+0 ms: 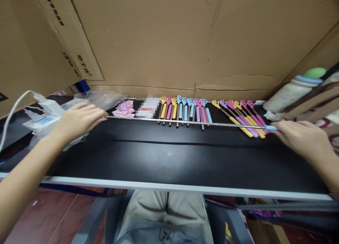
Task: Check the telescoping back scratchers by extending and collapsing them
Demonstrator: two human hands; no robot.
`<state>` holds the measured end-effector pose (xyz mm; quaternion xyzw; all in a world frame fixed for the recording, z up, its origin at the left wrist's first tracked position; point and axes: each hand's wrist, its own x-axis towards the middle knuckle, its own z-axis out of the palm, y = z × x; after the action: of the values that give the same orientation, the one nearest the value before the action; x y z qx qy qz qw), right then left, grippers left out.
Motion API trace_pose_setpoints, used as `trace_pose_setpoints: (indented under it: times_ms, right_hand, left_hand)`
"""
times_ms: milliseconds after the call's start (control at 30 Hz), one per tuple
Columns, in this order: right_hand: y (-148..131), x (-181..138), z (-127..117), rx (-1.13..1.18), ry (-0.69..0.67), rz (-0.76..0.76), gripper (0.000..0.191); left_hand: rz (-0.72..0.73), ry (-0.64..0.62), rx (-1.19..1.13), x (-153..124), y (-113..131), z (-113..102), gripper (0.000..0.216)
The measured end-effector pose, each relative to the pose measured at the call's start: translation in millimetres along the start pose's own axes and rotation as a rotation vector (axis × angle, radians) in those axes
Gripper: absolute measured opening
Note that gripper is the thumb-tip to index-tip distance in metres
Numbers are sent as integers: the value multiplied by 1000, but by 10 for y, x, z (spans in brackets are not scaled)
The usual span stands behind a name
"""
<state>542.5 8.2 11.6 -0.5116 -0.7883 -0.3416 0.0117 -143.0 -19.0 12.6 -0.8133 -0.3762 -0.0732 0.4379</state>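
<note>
Extended telescopic scratcher (pixel 185 122) runs level just above the black tabletop (pixel 164 159). Left hand (pixel 79 119) fingers pinch its thin end, right hand (pixel 302 140) fingers are closed on its blue grip. Behind it: row of collapsed scratchers (pixel 185 109), and pink packets (pixel 124 109) near its left end.

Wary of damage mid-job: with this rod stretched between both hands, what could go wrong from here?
1. The thin rod, gripped at its ends by the left hand and right hand, might bend if pushed sideways.
2. It crosses the row of back scratchers; dropping it lower could knock them out of line.
3. Its left end sits beside the pink packets and may sweep them.
</note>
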Motion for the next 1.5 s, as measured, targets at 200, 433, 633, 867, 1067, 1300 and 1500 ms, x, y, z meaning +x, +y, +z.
trace_pose_setpoints:
  times_ms: [200, 433, 633, 867, 1067, 1300, 1500]
  right_hand:
    - [33, -40, 10, 12, -21, 26, 21]
    - [13, -42, 61, -2, 27, 170, 21]
    - [-7, -50, 95, -16, 44, 142, 25]
    - [-969, 374, -318, 156, 263, -205, 28]
    - [-1668, 591, -705, 224, 433, -341, 36]
    - [-1982, 683, -884, 232, 367, -384, 28]
    - [-2152, 776, -935, 263, 264, -381, 15]
  left_hand:
    - [-14, 9, -9, -13, 5, -6, 23]
    - [40, 35, 97, 93, -51, 2, 31]
    - [35, 156, 183, 176, -11, -70, 22]
    - [92, 277, -66, 796, 894, -272, 23]
    - [15, 225, -183, 1099, 1429, -594, 28]
    - [-10, 184, -310, 1186, 1606, -583, 21]
    - [6, 194, -332, 1325, 1694, -515, 21]
